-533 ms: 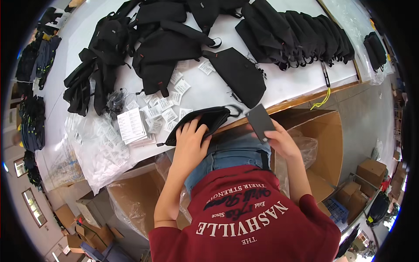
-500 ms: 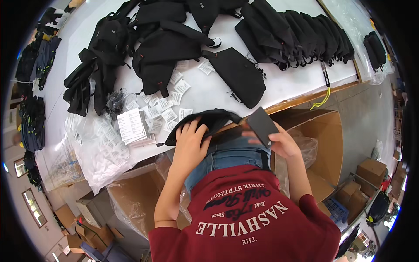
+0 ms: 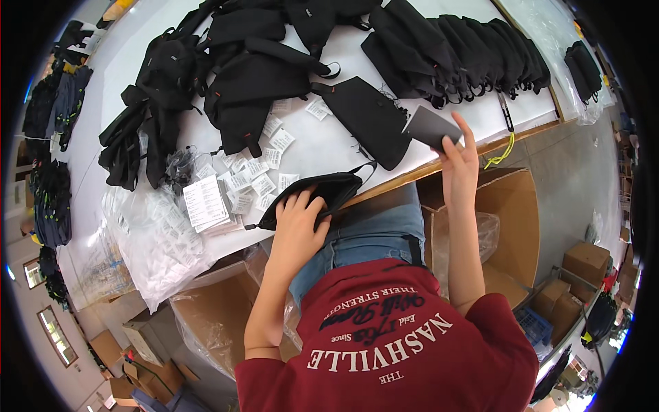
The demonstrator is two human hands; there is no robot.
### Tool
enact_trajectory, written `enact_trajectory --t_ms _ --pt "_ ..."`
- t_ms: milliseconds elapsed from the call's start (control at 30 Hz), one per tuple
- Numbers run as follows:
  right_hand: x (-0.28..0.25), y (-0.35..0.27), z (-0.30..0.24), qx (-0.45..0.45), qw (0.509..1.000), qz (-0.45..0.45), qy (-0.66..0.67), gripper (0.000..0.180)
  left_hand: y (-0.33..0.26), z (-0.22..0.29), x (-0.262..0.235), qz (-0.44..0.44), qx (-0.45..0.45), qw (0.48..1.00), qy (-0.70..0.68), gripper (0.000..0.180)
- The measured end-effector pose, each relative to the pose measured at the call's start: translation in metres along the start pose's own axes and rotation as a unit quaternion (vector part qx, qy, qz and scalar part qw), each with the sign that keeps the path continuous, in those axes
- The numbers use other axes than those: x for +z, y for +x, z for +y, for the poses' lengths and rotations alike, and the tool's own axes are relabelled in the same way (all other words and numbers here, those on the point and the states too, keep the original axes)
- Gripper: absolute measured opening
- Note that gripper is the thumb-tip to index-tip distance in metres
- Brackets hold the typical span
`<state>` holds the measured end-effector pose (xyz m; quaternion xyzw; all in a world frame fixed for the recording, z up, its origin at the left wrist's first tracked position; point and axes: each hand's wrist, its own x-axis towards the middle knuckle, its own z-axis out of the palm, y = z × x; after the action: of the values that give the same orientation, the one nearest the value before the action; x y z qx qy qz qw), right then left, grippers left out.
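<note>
My left hand (image 3: 296, 221) grips a small black fabric bag (image 3: 341, 191) at the table's front edge; some of its fingertips are hidden against the bag. My right hand (image 3: 458, 163) is raised to the right of the bag, over the edge. Between thumb and fingers it pinches a thin, dark grey rectangular card (image 3: 430, 128), tilted, with its index finger pointing up. Behind that card lies a flat black pouch (image 3: 367, 120). Small white printed labels (image 3: 257, 167) are scattered just beyond the bag, beside a stack of white printed cards (image 3: 206, 204).
Black bags (image 3: 257, 86) are heaped at the back, and a row of black bags (image 3: 467, 55) lies at the back right. A clear plastic bag of labels (image 3: 154, 240) hangs over the front left edge. Open cardboard boxes (image 3: 511, 220) stand below the table. A cutter (image 3: 506, 113) lies near the right edge.
My right hand has lifted the dark grey card up and away from the bag, and turned it. My left hand stays on the bag, whose strap now stands up in a loop.
</note>
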<state>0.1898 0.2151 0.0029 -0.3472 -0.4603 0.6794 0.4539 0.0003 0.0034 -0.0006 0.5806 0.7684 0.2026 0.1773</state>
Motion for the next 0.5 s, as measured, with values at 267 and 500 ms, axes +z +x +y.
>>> enact_trajectory --t_ms 267,500 --pt "0.056 0.01 0.021 0.272 0.795 -0.12 0.528 0.033 -0.003 0.004 0.005 0.0 -0.022 1.0 -0.006 0.019" --pt "0.046 0.015 0.043 0.265 0.885 -0.059 0.377 0.045 -0.004 0.004 0.006 0.009 -0.016 1.0 -0.001 0.021"
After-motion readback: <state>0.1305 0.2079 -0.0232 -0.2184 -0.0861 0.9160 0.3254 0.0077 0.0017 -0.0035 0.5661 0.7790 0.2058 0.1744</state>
